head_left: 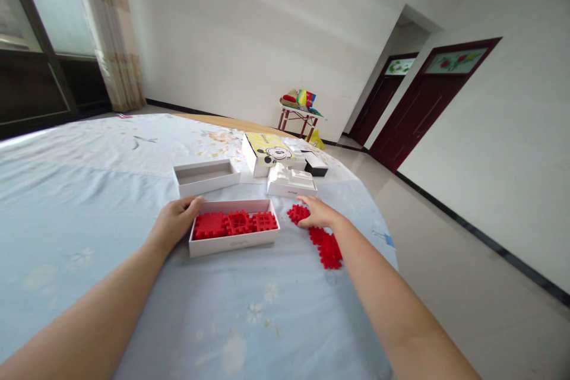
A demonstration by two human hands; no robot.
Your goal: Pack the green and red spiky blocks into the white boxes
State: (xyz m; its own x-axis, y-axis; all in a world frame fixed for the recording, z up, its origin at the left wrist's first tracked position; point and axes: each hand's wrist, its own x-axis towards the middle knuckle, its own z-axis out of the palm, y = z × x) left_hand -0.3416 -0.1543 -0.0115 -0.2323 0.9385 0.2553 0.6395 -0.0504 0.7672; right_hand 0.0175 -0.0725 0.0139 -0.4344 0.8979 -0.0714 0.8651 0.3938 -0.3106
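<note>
A white box (234, 243) stands on the cloth, with red toothed plastic pieces (238, 223) laid in a row inside it. My left hand (178, 219) holds the box's left end, thumb along the top edge. To the right of the box, my right hand (317, 212) has its fingers around a red toothed piece (297, 214) at the table surface. More red pieces (327, 247) lie just below that hand, partly hidden by my right forearm.
Behind are a shallow grey-lined lid (206, 174), a yellow-and-white cartoon box (267, 151), a white box with moulded white inserts (291, 183) and a black-and-white box (315, 164). The round table's edge curves at the right. A small side table (300, 113) stands by the wall.
</note>
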